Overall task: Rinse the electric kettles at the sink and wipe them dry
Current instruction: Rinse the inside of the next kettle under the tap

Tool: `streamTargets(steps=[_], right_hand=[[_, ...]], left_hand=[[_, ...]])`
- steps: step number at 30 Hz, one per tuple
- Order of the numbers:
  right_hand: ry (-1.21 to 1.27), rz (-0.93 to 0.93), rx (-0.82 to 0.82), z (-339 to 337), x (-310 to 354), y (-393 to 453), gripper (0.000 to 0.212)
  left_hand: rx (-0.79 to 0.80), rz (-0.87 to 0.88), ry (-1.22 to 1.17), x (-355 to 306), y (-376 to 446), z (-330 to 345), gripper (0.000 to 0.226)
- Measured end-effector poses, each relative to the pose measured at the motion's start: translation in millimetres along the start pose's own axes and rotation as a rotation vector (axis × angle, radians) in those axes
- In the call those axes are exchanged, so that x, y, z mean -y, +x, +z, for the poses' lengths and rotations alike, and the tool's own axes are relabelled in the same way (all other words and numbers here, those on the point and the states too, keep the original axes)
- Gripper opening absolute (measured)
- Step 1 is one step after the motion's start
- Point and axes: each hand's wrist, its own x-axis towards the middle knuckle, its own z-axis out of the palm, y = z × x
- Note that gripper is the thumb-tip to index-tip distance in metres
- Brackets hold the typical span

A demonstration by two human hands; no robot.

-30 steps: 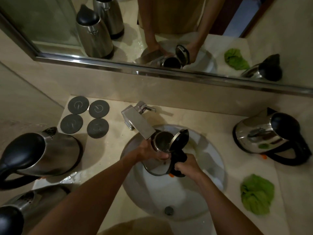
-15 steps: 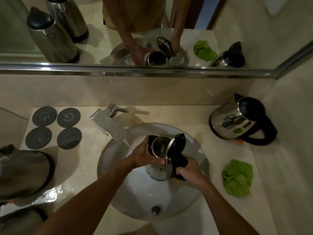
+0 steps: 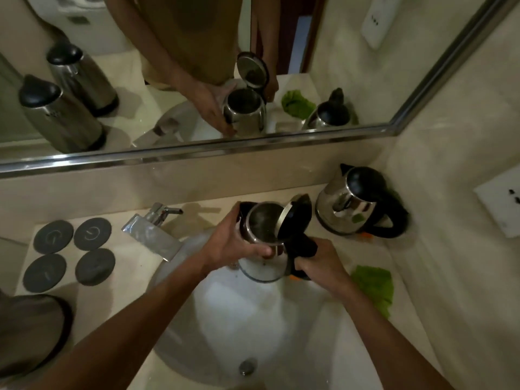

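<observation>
kettle (image 3: 260, 249) steel, lid up, over sink (image 3: 225, 319) | left hand (image 3: 230, 246) grip wraps body | right hand (image 3: 318, 263) grip holds handle

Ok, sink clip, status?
Left hand grips open kettle body, right hand on handle. Held over sink. Tap clear to its left.

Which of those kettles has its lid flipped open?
The kettle held over the sink, with both hands round it: its black lid stands up. The kettle on the counter to the right has its lid down.
</observation>
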Motion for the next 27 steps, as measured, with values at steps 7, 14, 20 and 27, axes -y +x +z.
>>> streamTargets(steps=[7, 14, 20, 27], right_hand=[[-0.009, -0.173, -0.06, -38, 30, 8, 0.012], [-0.008, -0.133, -0.113, -54, 31, 37, 0.025], [-0.044, -0.104, -0.135, -55, 25, 54, 0.027], [-0.055, -0.078, -0.116, -61, 26, 70, 0.014]], left_hand=[[-0.031, 0.135, 0.044, -46, 35, -6, 0.098], [-0.015, 0.122, 0.043, -54, 69, 4, 0.098], [-0.018, 0.079, 0.017, -39, 88, 13, 0.101], [-0.015, 0.094, 0.026, -36, 101, 17, 0.101]])
